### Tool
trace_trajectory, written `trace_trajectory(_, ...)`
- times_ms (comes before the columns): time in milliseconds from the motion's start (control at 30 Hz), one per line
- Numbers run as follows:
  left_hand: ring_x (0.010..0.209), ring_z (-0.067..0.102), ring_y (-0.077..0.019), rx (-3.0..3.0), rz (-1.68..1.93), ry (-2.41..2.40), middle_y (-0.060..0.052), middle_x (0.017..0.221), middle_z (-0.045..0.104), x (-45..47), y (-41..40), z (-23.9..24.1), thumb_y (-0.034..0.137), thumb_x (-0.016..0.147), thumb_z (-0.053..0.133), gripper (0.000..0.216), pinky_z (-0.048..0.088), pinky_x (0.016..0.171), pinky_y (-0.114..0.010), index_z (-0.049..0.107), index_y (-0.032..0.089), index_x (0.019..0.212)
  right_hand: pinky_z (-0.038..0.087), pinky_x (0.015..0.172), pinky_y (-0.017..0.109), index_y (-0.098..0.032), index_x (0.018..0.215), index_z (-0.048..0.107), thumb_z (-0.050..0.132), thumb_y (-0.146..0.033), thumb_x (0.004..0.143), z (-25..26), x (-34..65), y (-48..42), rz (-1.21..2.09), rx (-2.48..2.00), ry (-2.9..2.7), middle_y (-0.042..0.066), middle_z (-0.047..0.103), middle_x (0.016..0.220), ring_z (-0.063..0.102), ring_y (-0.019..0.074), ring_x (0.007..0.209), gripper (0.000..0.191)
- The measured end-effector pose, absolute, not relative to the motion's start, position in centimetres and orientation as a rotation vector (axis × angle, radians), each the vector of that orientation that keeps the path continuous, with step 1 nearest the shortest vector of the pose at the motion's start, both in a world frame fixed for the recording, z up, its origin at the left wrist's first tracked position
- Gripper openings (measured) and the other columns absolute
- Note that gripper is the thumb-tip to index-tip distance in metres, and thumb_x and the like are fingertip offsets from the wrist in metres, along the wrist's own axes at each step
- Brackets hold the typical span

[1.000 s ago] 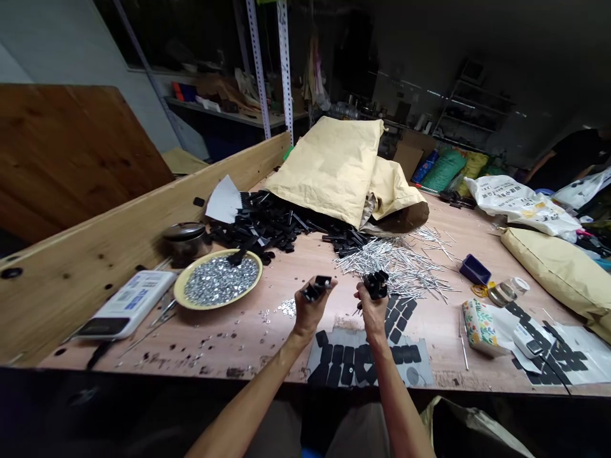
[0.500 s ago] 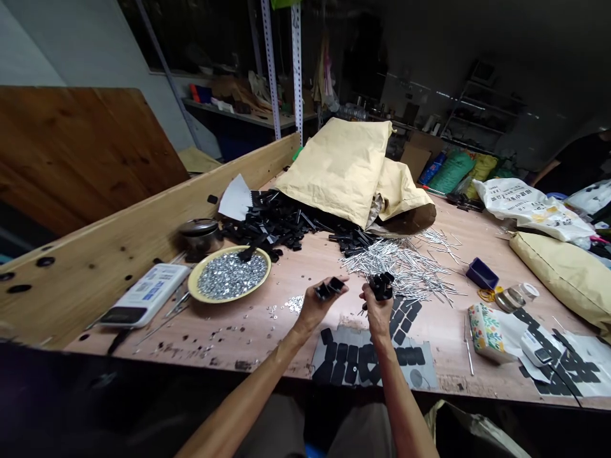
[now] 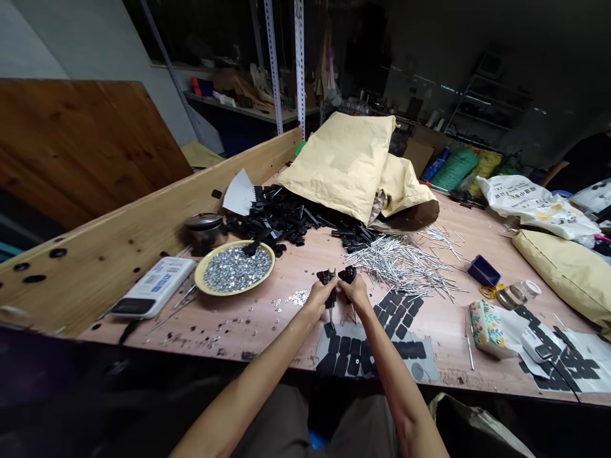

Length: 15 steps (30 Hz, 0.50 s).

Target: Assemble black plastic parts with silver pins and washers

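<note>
My left hand (image 3: 317,300) is closed around black plastic parts (image 3: 326,278), with a thin pin-like piece pointing down below it. Close beside it, my right hand (image 3: 357,291) grips another black plastic part (image 3: 348,274); thin rods show under that hand too. Both hands are over the middle of the table, nearly touching at the fingers. Just beyond them lies a heap of thin metal rods (image 3: 401,261). Below the hands is a grey sheet (image 3: 347,332) bearing black rounded pads (image 3: 354,347). How many parts each hand holds is hidden by the fingers.
On the left stand a yellow bowl of small metal pieces (image 3: 198,285), a white scale (image 3: 153,286) and a dark lidded pot (image 3: 205,230). Black parts (image 3: 286,219) lie piled before a large paper sack (image 3: 344,165). At right are a blue tray (image 3: 484,271), a jar (image 3: 518,295) and a patterned box (image 3: 487,331).
My hands have come closer together and turned, so the black parts' open ends no longer face the camera. The view has shifted slightly.
</note>
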<state>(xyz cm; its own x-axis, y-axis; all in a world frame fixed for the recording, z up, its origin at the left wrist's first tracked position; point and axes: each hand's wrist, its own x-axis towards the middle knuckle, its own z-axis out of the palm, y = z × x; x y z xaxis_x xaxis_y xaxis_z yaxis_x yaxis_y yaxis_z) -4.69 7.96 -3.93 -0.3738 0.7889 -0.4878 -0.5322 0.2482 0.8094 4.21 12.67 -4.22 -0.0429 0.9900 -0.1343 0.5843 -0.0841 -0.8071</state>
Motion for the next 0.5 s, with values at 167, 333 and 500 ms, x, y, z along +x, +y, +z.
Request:
trace_trajectory(167,0.046,0.054,-0.0125,0.185,1.469,1.324,0.001,0.046,0.058,-4.6,8.8,-4.4,0.031,0.049,0.082,0.029,0.044,0.051,-0.025,0.059,0.014,0.055,0.049,0.071,0.034,-0.012,0.096,0.058,0.065,-0.029,0.065,-5.3,2.4,13.4,0.897,-1.758,-1.657,0.013,0.067,0.090,0.063,0.0284,0.088,0.036)
trace_trajectory(333,0.046,0.052,-0.0106,0.137,1.522,1.289,0.004,0.043,0.053,-5.1,8.7,-4.0,0.029,0.047,0.084,0.031,0.041,0.051,-0.023,0.058,0.014,0.053,0.043,0.091,0.037,-0.012,0.112,0.056,0.059,-0.029,0.073,-4.2,2.4,12.7,0.820,-1.658,-1.718,0.015,0.062,0.112,0.055,0.0274,0.108,0.042)
trace_trajectory(500,0.051,0.055,-0.0088,0.067,1.590,1.227,0.004,0.050,0.055,-6.3,6.9,-2.5,0.029,0.062,0.079,0.027,0.044,0.055,-0.020,0.057,0.014,0.061,0.043,0.088,0.037,-0.017,0.102,0.066,0.048,-0.030,0.084,-2.5,5.2,8.6,0.720,-1.325,-1.893,0.012,0.064,0.107,0.058,0.0246,0.103,0.029)
